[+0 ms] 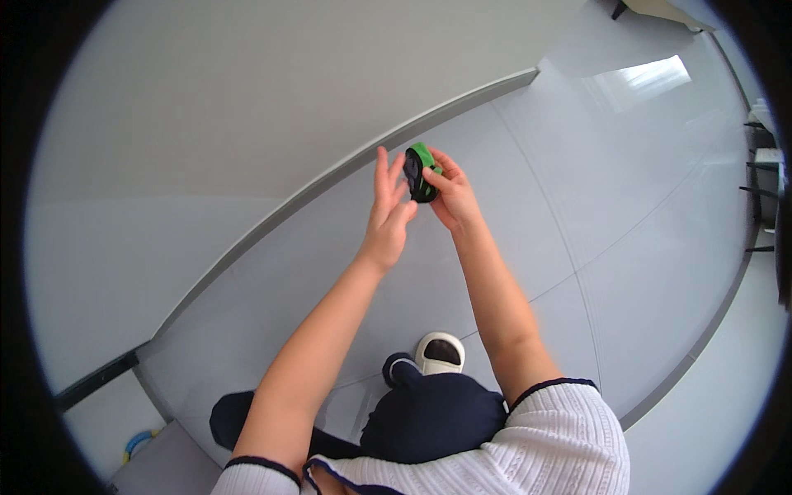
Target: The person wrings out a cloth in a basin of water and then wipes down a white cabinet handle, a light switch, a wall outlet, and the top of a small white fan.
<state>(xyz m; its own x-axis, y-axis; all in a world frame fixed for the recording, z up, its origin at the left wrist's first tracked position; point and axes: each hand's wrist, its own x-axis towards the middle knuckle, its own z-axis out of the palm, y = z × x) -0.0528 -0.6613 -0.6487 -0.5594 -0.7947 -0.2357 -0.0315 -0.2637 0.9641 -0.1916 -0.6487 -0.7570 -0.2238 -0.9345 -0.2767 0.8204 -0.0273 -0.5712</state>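
A small black-and-green object (pixel 421 173), whose exact kind I cannot tell, is held up in front of me, over the tiled floor near the wall. My right hand (pixel 455 192) grips its right side, with the thumb across the front and the fingers behind. Just to the left is my left hand (pixel 388 216), its fingers spread and pointing away from me. The left fingertips and thumb come very close to the object's left edge; whether they touch it I cannot tell.
A pale wall (pixel 247 124) with a grey baseboard (pixel 346 167) runs diagonally on the left. Grey glossy tiles (pixel 526 247) cover the floor. Dark legs of furniture (pixel 761 192) stand at the far right. A grey box-like thing (pixel 167 464) and a blue-and-yellow ring (pixel 137 440) are at lower left.
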